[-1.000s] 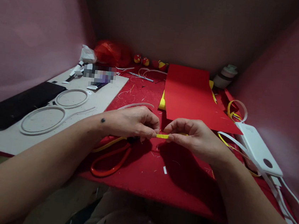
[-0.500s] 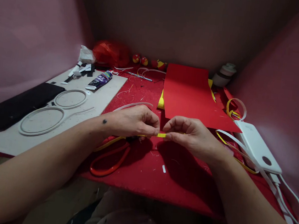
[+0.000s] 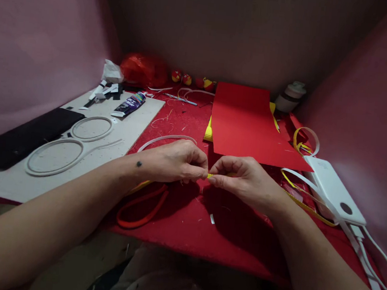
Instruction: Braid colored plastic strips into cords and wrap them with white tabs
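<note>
Between my fingertips a short bit of a yellow strip [image 3: 209, 176] shows. My left hand [image 3: 186, 162] pinches it from the left and my right hand [image 3: 232, 173] pinches it from the right, the fingertips nearly touching. Most of the strip is hidden by the fingers. Below my left wrist lies a red looped handle [image 3: 141, 209], its upper end covered by the hand. A pale curved strip [image 3: 166, 136] arches behind my left hand. Just beyond my right hand a large red sheet [image 3: 247, 123] rests over yellow pieces [image 3: 208, 132].
On the left, a grey board [image 3: 128, 138] bears a black case [image 3: 25, 134], two pale rings [image 3: 54, 157] and a purple tube [image 3: 129, 104]. At right are a white power bank [image 3: 337, 192] with cables and a bottle [image 3: 290, 96]. Red bag [image 3: 144, 68] at back.
My hands have drawn closer together, so less of the yellow strip shows between them. The yellow strip by the power bank has shifted slightly right.
</note>
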The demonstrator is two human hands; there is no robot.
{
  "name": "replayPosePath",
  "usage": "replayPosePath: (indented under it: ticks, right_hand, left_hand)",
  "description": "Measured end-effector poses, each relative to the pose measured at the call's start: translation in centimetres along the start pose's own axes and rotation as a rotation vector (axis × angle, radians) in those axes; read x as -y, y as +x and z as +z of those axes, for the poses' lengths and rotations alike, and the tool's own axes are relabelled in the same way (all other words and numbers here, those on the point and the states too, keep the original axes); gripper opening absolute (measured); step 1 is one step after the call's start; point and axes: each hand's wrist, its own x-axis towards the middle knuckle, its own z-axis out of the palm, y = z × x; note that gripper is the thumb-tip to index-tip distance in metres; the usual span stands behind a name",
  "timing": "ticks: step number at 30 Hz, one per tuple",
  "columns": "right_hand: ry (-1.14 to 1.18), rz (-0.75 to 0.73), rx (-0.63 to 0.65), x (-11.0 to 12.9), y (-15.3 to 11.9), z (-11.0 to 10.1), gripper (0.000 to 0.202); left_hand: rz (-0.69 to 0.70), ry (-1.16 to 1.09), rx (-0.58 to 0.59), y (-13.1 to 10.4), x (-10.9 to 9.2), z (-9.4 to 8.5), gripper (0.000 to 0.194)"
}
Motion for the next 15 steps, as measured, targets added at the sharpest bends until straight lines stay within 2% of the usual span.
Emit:
replayPosePath:
  ticks: [4,8,11,13,15]
  right_hand:
    - [-0.106,0.008,0.018,0.0,-0.3,-0.8,0.011]
    - [-0.098,0.08,0.028,0.2,-0.8,-2.1,0.009]
    - [-0.108,0.104,-0.023,0.3,-1.5,-3.1,0.009]
    - [-0.128,0.101,-0.072,0.4,-2.2,-3.7,0.01]
    - [-0.18,0.086,-0.141,0.5,-3.1,-4.1,0.011]
  left_hand:
    - [-0.048,-0.085,0.111,-0.5,0.3,-1.1,0.019]
    - [-0.134,-0.056,0.147,-1.6,0.3,-2.5,0.017]
    - [-0.115,-0.013,0.178,-2.2,0.5,-3.4,0.017]
    - [-0.099,0.013,0.159,-2.5,0.9,-3.9,0.018]
    - [-0.085,0.047,0.089,-2.7,1.5,-4.4,0.017]
